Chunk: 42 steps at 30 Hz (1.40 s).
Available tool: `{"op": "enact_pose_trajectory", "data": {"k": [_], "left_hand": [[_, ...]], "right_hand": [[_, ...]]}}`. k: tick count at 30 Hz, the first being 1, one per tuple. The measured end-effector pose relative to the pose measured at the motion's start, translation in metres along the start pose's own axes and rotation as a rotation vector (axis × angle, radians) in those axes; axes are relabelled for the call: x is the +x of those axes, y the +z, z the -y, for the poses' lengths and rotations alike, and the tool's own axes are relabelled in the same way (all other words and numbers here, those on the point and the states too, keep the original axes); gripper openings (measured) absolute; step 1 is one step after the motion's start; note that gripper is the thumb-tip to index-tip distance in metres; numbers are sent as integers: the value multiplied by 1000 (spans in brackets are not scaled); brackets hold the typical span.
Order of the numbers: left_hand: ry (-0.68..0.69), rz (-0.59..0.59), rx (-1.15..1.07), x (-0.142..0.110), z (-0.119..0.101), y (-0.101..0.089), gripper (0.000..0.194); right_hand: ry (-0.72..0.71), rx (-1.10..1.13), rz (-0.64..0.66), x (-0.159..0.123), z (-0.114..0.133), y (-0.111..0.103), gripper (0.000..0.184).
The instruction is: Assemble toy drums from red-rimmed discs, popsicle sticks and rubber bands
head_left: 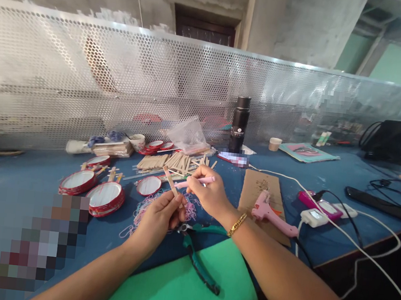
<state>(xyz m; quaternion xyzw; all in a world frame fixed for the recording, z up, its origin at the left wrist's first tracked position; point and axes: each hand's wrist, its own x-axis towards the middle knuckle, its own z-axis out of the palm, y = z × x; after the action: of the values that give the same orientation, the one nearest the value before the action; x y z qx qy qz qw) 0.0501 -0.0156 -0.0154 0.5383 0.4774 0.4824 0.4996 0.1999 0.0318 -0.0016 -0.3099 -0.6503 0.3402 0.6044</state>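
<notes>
Left hand (161, 209): thumb and fingers pinched on a flat wooden stick (169, 179), low end in my grip, free end angled up and away. Right hand (208, 191): fingers closed round a slim pink pen-like tool (204, 180), its narrow end right by the stick; can't tell if they touch. Both are held up above a tangle of pastel cords (139, 213).

Handling, my judgement: pinch is low, so the stick's free end could wobble if pushed; firm thumb, light pressure from the tool, hands close together so one steadies the other. Keep the stick's flat face turned to me and my fingertips out of the tool's path. Loose cords could snag a dropped stick.

Nearby: green-handled pliers (200, 265) just below my hands, more sticks (154, 163) beyond, red-rimmed round pieces (105, 198) to the left, pink glue gun (269, 213) on cardboard (248, 186) to the right. Its cable runs off near my right forearm; mind the elbow.
</notes>
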Motion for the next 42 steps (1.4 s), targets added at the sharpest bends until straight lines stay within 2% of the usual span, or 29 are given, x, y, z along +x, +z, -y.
{"op": "enact_pose_trajectory", "data": {"k": [4,11,16,19,22,26,32,38,42], "left_hand": [[4,-1,0,0,0,-1,51],[4,14,25,-2,0,0,52],[0,9,18,-1,0,0,51],[-6,8,15,0,0,0,51],[-12,13,15,0,1,0,52],[-19,10,9,0,0,0,50],[-11,1,-4,0,-2,-1,51],[-9,-5,-26,0,0,0,50],[-13,-13,-35,-1,-1,0,51]], "right_hand": [[0,18,-36,1,0,-2,21],[11,8,11,-1,1,0,21],[11,16,-28,1,2,-2,20],[24,42,-5,0,3,-1,19],[16,-2,31,-1,3,0,20],[-5,-61,-5,0,3,-2,20],[24,21,-1,0,4,-1,19],[-24,-72,-21,0,0,-3,22],[25,78,1,1,-2,-3,17]]}}
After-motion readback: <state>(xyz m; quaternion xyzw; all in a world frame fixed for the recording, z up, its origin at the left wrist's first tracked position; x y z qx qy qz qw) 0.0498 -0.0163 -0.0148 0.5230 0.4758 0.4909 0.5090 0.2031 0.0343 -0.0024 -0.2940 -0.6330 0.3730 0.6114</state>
